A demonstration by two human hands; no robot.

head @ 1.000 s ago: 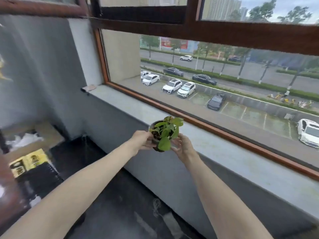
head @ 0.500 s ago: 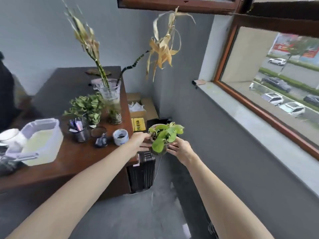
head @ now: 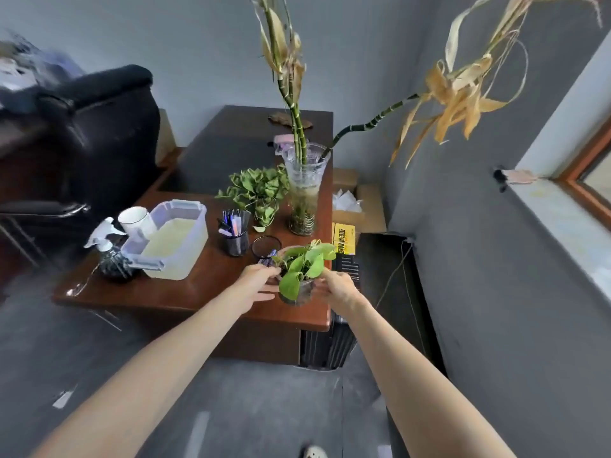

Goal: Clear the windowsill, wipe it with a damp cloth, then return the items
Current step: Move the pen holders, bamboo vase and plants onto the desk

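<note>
A small green-leafed plant in a clear glass pot [head: 299, 271] is held between both hands over the near right corner of a brown wooden desk [head: 198, 287]. My left hand [head: 258, 279] grips the pot's left side and my right hand [head: 339, 285] grips its right side. Whether the pot's base touches the desk is hidden by the hands. The pale stone windowsill [head: 562, 223] runs along the right edge of the view, with a small flat scrap [head: 519, 176] at its far end.
On the desk stand a tall glass vase of dried bamboo [head: 305, 190], a leafy pot plant [head: 259, 190], a pen cup [head: 235, 238], a dark round cup [head: 266, 247], a plastic tub [head: 172, 239], a white mug [head: 134, 219] and a spray bottle [head: 109, 252]. Cardboard boxes [head: 360, 206] sit beside the desk, a black chair [head: 109, 127] behind it.
I have turned left from the window to the desk, carrying the small plant in both hands; it now sits low over the desk's near right corner.
</note>
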